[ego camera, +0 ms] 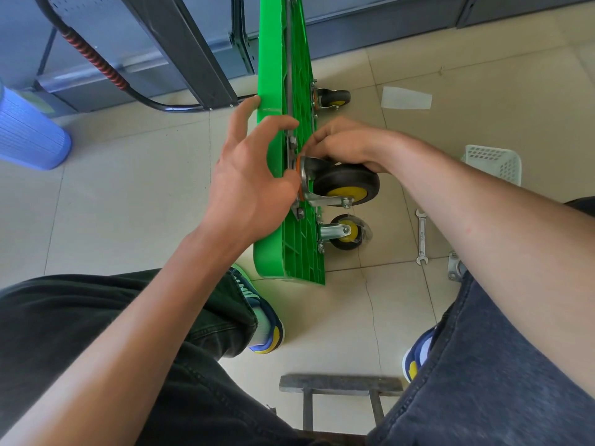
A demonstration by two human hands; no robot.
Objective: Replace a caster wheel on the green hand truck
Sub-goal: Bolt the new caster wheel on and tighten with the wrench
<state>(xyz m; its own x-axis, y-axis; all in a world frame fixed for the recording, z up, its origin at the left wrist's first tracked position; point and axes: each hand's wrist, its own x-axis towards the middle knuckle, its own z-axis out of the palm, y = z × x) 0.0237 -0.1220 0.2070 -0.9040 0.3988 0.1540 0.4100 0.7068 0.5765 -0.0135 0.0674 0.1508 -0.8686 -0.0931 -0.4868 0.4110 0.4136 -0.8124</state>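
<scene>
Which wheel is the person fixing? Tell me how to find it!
Find the green hand truck standing on its edge on the tiled floor. Three casters stick out of its ribbed right face; the caster wheel being fitted is the one between both hands. It looks biggest, and the right hand holds it, while the other two go untouched.

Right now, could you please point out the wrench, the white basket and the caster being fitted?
wrench [421, 236]: head view, middle of its shaft.
white basket [495, 164]: head view, perforated wall.
caster [346, 185]: head view, black tyre.
</scene>
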